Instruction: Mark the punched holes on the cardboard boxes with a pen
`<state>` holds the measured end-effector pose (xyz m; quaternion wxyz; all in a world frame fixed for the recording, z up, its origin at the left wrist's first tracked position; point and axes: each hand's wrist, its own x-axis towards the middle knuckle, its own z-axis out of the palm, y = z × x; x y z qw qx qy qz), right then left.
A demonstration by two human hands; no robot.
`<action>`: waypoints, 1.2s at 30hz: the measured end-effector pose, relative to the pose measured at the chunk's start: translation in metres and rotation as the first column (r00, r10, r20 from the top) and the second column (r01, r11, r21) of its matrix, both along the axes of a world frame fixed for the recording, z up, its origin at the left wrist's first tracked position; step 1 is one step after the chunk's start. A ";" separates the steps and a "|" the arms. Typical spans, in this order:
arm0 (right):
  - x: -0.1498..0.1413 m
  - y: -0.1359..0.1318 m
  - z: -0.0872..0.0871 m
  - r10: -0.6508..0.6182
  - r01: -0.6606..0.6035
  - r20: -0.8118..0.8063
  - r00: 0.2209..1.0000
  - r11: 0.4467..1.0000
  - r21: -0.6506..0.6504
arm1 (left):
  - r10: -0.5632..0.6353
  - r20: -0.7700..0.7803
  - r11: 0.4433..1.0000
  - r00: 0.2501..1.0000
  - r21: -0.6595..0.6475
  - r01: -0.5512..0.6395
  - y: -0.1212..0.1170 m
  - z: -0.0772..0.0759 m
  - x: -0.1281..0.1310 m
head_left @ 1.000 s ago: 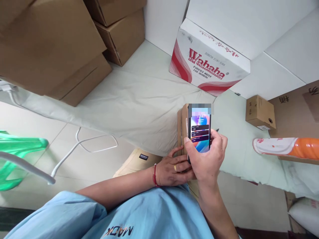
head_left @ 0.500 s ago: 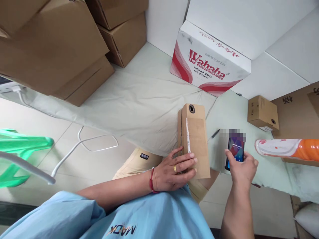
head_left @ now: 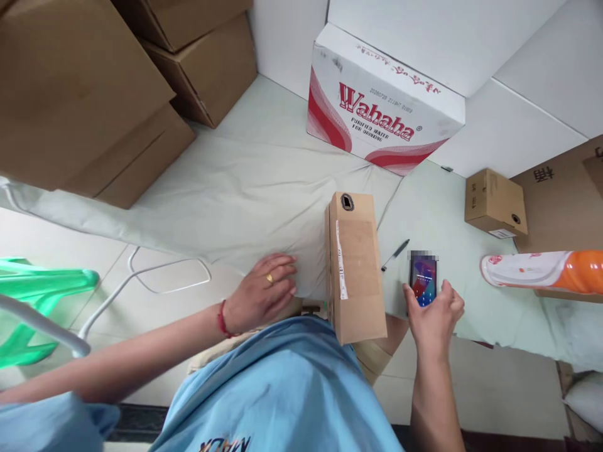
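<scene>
1. The left hand (head_left: pixel 261 287) has come off the cardboard box (head_left: pixel 360 270) at centre frame; it hangs loosely half-open left of it, nothing visible in it, so the box probably rests unaided.
2. The phone (head_left: pixel 423 279), over the box a second ago, is now right of centre. The right hand (head_left: pixel 432 314) spans its lower end; whether it grips cannot be told.
3. The left palm and the phone's bottom are hidden; the phone's top is pixelated.

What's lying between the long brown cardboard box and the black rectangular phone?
In the head view, a slim dark pen lies on pale green cloth between the long brown box and the phone.
</scene>
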<state>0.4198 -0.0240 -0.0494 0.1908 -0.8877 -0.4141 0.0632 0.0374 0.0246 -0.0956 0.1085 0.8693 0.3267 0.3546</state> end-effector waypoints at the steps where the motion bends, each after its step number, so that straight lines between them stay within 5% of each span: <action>1: -0.013 -0.007 0.008 0.095 -0.090 -0.054 0.994 0.992 0.085 | -0.002 -0.088 1.000 0.996 -0.007 0.002 0.005 -0.008 -0.015; 4: -0.058 -0.030 0.039 0.454 -0.391 -0.249 0.855 0.882 0.263 | -0.124 -0.289 0.992 0.949 -0.009 0.127 0.017 -0.025 -0.051; 6: -0.087 -0.038 0.056 0.596 -0.555 -0.179 0.783 0.799 0.232 | -0.205 -0.387 0.974 0.899 0.008 0.225 0.025 -0.027 -0.065; 9: -0.119 -0.039 0.063 0.651 -0.647 -0.008 0.759 0.756 0.101 | -0.256 -0.477 0.946 0.841 0.054 0.319 0.042 -0.020 -0.072; 13: -0.125 -0.035 0.054 0.607 -0.607 0.024 0.794 0.795 -0.005 | -0.344 -0.469 0.914 0.813 0.029 0.404 0.063 -0.012 -0.072; 18: -0.079 -0.037 0.061 0.375 -0.414 -0.295 0.879 0.906 -0.082 | -0.302 -0.519 0.933 0.800 0.010 0.359 0.065 -0.017 -0.074; 22: -0.018 -0.017 0.066 0.102 -0.067 -0.602 0.792 0.994 0.081 | -0.266 -0.532 0.953 0.804 -0.018 0.304 0.059 -0.023 -0.073; 25: 0.026 0.019 0.060 -0.008 0.284 -0.704 0.710 0.918 0.276 | -0.261 -0.527 0.960 0.809 -0.054 0.274 0.059 -0.025 -0.073; 28: 0.062 0.065 0.052 -0.099 0.520 -0.787 0.608 0.799 0.301 | -0.247 -0.549 0.965 0.798 -0.069 0.252 0.060 -0.026 -0.073; 33: 0.103 0.124 0.038 -0.073 0.581 -0.907 0.416 0.788 0.203 | -0.238 -0.550 0.967 0.801 -0.060 0.246 0.060 -0.026 -0.073; 36: 0.123 0.144 0.027 -0.058 0.604 -0.921 0.386 0.770 0.205 | -0.228 -0.529 0.971 0.817 -0.065 0.230 0.059 -0.025 -0.073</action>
